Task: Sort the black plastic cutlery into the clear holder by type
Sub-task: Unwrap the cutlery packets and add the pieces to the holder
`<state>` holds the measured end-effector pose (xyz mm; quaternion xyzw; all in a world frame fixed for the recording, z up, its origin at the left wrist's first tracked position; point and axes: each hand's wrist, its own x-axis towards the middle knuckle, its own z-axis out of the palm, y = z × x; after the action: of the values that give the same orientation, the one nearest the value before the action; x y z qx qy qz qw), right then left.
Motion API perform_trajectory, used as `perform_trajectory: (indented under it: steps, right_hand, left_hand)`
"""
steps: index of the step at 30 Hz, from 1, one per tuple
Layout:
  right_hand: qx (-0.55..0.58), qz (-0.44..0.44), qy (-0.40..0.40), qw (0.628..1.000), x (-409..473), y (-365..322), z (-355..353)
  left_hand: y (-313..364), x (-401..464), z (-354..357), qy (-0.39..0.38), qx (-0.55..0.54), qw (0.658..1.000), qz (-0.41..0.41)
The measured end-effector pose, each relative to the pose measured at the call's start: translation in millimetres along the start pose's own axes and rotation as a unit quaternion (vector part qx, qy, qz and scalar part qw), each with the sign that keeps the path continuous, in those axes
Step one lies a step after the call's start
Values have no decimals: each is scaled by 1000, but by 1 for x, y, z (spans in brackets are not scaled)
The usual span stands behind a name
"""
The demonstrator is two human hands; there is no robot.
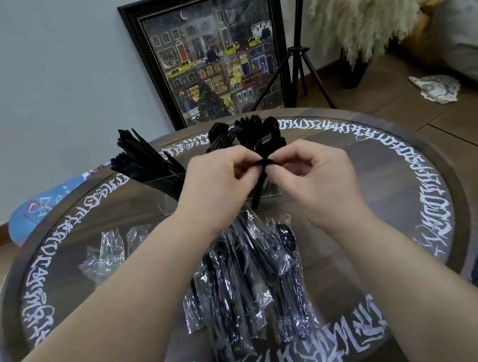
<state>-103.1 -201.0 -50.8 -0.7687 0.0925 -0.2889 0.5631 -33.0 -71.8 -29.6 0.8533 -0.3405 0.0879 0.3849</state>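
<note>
Cutlery was the whole business of the round dark table with white lettering round its rim [435,206]. Both hands met above its middle, just in front of the clear plastic holder [171,186]. The left hand [217,183] and the right hand [316,176] had their fingers curled in narrow pinches on one thin black plastic utensil [258,189], thumbs and forefingers closing on its upper end while the handle hung down towards the table. Which type it was I could not tell.

Such a piece looked very light, stiff yet easily snapped, and smooth enough to slip; I judged the handle's middle the safest place to take hold.

One holder stood there. At its left stood a bunch of black knives [141,160], too many to count; behind the hands stood a cluster of black spoons and forks [255,133], likewise uncounted. Near the person lay a heap of cutlery in clear wrappers [245,286], roughly a dozen packets, and two or three crumpled empty wrappers [105,256] lay to its left.
</note>
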Motion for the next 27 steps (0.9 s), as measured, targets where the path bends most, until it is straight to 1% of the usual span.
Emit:
perform_trajectory:
  steps: [2,4,7,9,10,13,16,18,22,25,27]
  right_hand:
    - [3,-3,1,1000,-1,-1,-2]
    - [-1,5,33,999,1,1,-6]
    - [-9,17,76,997,4,3,-10]
    - [-13,18,79,997,4,3,-11]
    - [-13,19,78,997,4,3,-11]
    - [-19,28,68,997,4,3,-11]
    - [-40,38,47,997,3,5,-11]
    - [-58,43,35,997,4,5,-12]
    - [-68,47,21,996,4,6,-12]
    - [-71,49,17,996,3,7,-12]
    - [-70,47,19,996,4,8,-12]
  left_hand:
    - [1,8,-11,42,-12,999,3]
    - [6,20,-29,95,-45,994,6]
    - [19,41,-53,172,-92,980,42]
    - [26,50,-58,200,-101,973,62]
    - [27,53,-56,202,-102,972,65]
    - [17,55,-42,163,-74,982,52]
    - [3,51,-22,89,7,996,4]
    - [-2,45,-12,62,50,997,-10]
    - [-3,43,0,33,78,996,-13]
    - [-1,44,-1,45,98,994,-14]
    - [1,43,-3,53,109,993,8]
